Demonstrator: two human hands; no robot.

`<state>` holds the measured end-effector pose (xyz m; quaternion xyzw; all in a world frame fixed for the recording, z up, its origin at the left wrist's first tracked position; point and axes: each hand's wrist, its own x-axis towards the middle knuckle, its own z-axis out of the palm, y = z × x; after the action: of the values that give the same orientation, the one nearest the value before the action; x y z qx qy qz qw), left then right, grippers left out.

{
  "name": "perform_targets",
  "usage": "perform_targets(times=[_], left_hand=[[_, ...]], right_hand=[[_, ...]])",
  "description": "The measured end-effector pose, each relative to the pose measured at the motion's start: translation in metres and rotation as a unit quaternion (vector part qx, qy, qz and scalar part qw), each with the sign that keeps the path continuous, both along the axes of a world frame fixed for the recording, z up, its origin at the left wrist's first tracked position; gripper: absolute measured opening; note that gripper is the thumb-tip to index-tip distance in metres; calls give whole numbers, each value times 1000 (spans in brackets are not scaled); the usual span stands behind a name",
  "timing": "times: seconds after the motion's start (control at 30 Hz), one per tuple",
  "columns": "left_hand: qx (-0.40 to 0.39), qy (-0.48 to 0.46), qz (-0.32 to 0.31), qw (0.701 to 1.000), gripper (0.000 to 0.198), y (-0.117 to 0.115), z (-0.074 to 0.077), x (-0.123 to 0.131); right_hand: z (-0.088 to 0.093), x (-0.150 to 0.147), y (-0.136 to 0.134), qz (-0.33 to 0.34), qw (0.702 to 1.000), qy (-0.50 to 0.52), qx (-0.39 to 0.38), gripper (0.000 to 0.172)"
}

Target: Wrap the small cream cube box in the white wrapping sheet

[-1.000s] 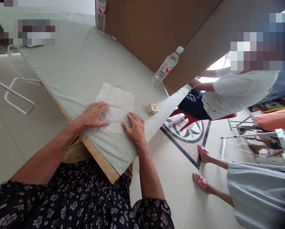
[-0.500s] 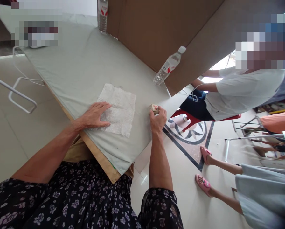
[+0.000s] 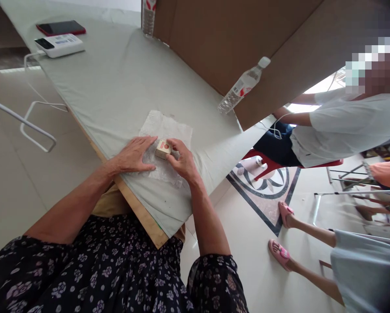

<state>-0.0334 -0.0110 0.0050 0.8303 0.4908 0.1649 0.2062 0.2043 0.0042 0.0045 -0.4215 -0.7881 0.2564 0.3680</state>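
A small beige box with red print (image 3: 163,148) is over the middle of a sheet of bubble wrap (image 3: 156,124). My right hand (image 3: 183,161) grips the box from its right side between thumb and fingers. Flat on the left part of the wrap lies my left hand (image 3: 134,154), thumb and fingers apart, with nothing in it. A narrow gap separates it from the box. Both hands cover parts of the sheet, which lies on the pale green tablecloth (image 3: 106,78).
A water bottle (image 3: 243,87) leans against a large cardboard panel (image 3: 227,43), and another bottle (image 3: 148,19) stands farther back. At far left are a phone (image 3: 61,28) and a white device (image 3: 62,45) with a cable. A seated person (image 3: 345,126) works beyond the panel. Someone's pink slippers (image 3: 280,254) are at right.
My right hand has carried the small box leftward from the table's right edge onto the bubble wrap. My left hand stays on the wrap. The whole view has shifted slightly.
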Motion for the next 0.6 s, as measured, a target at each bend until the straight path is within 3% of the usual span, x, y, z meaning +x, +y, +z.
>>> perform_targets(times=[0.13, 0.4, 0.6], left_hand=[[0, 4, -6, 1000, 98, 0, 2, 1], [7, 1, -9, 1000, 96, 0, 1, 0], [9, 3, -11, 1000, 99, 1, -1, -1]], right_hand=[[-9, -4, 0, 18, 999, -24, -22, 45], [-6, -4, -3, 19, 999, -31, -19, 51], [-16, -4, 0, 53, 998, 34, -12, 51]])
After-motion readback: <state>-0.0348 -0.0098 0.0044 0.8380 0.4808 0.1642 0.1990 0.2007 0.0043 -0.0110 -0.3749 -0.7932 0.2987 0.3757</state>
